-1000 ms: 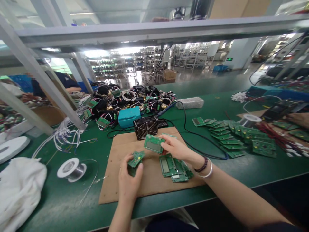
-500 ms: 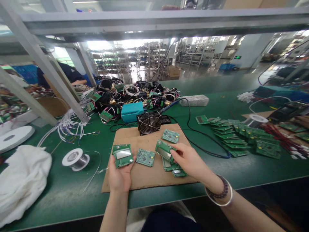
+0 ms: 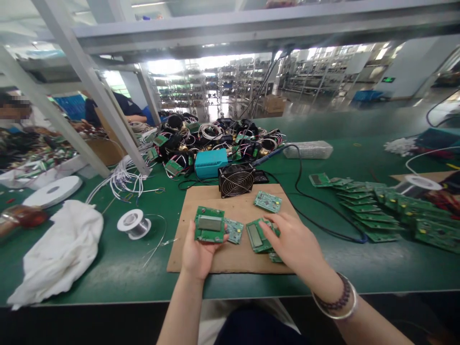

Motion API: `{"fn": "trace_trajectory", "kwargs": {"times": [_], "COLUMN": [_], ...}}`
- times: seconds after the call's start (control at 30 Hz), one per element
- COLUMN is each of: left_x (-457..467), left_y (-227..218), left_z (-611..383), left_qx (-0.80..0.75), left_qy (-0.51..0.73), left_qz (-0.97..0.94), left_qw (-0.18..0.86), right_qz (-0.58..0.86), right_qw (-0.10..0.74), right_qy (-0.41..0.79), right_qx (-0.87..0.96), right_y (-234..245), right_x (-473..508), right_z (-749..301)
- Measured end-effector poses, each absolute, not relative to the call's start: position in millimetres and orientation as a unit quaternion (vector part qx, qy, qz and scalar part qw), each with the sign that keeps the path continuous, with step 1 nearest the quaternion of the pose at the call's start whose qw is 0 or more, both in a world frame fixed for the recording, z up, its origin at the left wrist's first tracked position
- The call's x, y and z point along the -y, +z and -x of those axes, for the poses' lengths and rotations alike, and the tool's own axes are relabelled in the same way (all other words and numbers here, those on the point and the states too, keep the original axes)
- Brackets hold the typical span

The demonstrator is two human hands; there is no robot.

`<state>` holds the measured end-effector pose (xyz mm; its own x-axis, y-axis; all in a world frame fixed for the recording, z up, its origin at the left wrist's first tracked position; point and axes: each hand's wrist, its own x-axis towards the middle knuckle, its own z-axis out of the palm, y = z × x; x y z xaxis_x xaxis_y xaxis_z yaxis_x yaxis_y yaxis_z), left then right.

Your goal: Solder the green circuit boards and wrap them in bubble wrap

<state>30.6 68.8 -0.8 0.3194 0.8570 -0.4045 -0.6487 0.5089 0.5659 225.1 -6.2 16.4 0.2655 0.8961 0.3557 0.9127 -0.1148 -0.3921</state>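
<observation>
A green circuit board with a grey display (image 3: pixel 210 224) rests display up in my left hand (image 3: pixel 199 256), with the fingers round its edges. My right hand (image 3: pixel 296 242) is over a small group of boards on the cardboard sheet (image 3: pixel 226 263). Its thumb and fingers close on the right part of another display board (image 3: pixel 254 235), hiding that side. Part of a further board (image 3: pixel 275 258) shows below that hand. Beside my left hand lies a board with chips facing up (image 3: pixel 235 231). A similar board (image 3: pixel 268 201) lies farther back on the cardboard.
A black fan (image 3: pixel 236 181) and turquoise box (image 3: pixel 211 163) stand at the cardboard's back edge, before tangled wired parts (image 3: pixel 215 132). Solder wire (image 3: pixel 134 224) and white cloth (image 3: pixel 64 251) are left. Rows of boards (image 3: pixel 370 206) lie right. Another person (image 3: pixel 117 106) is at back left.
The view has swung left, so things appear farther right. The board in my left hand has tilted and its display looks duller. My right hand has lowered its board toward the others on the cardboard.
</observation>
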Motion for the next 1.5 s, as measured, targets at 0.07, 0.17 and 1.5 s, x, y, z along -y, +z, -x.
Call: {"fn": "trace_trajectory", "kwargs": {"times": [0.07, 0.17, 1.5], "left_x": [-67.0, -64.2, -92.7], "left_y": [-2.6, -7.4, 9.6], "left_z": [-32.4, -36.8, -16.5], "left_qx": [-0.348, -0.340, -0.471], "left_qy": [0.444, 0.420, 0.306], "left_qz": [-0.174, -0.239, -0.720], "left_qw": [0.807, 0.807, 0.406], "right_qz": [0.700, 0.620, 0.517], "right_qw": [0.308, 0.342, 0.654], "right_qy": [0.088, 0.269, 0.478], "right_qx": [0.639, 0.653, 0.277], "right_y": [25.8, 31.1, 17.3], "right_x": [-5.1, -26.6, -71.6], "right_z": [-218.5, -204.2, -289.1]}}
